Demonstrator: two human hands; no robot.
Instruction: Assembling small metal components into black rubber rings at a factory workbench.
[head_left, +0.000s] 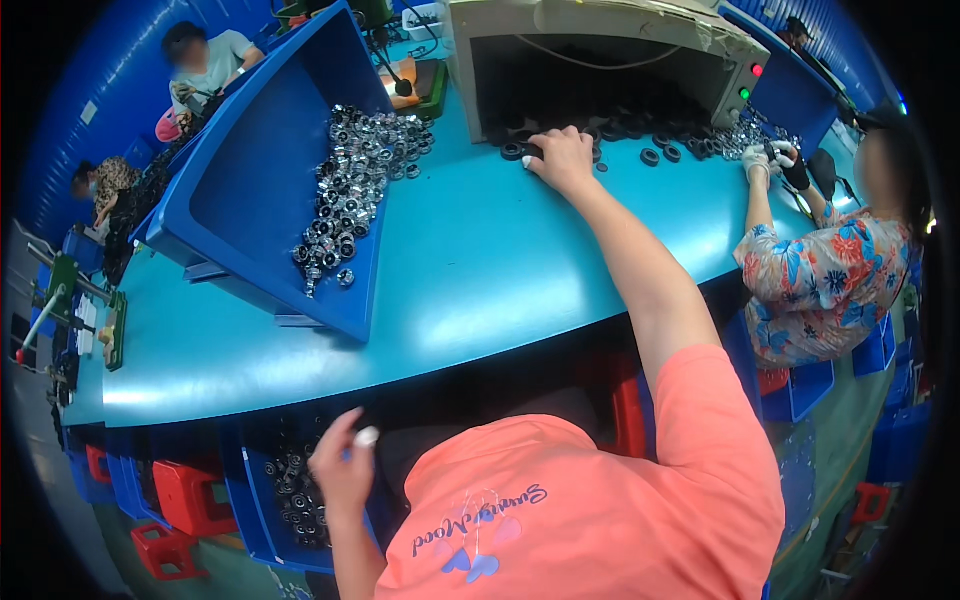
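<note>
My right hand [562,158] reaches across the turquoise table to the small black rings [512,152] along the opening of a beige box. Its fingers curl down around a black ring, partly hidden by the hand, and a white cover sits on the thumb. Below the table's near edge, my left hand [343,465] is raised with fingers apart and nothing in them, also with a white-covered digit. It is nearest a blue bin [262,510] of dark round parts. Shiny chrome and black parts [350,180] spill from a tipped blue bin [270,150] onto the table.
The beige box [600,18] has red and green lights and more black rings inside. At right, a co-worker in a flowered shirt [825,275] handles parts with gloves. Red stools [190,497] stand below. A green hand press [62,290] is at far left; other people sit behind.
</note>
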